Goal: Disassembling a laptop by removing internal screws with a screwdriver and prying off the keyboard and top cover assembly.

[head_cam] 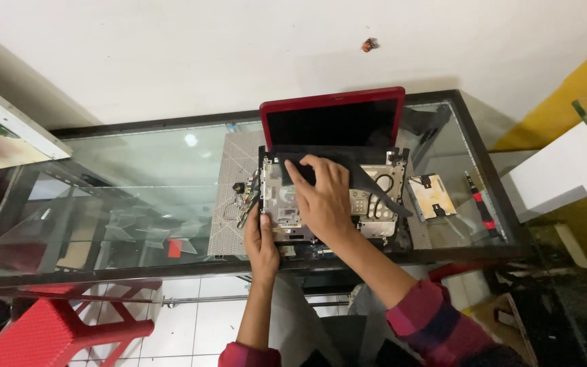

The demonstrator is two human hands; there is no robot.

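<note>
A red laptop lies open on the glass table, its keyboard removed and its silver inner frame exposed. My right hand rests flat on the middle of the base, fingers spread, on a black sheet that covers part of the frame. At the base's front left corner my left hand grips the edge, thumb on top.
A grey mat lies under the laptop, with small loose parts on it at the left. A silver drive bracket and a red-and-black screwdriver lie to the right. A red plastic stool stands at lower left.
</note>
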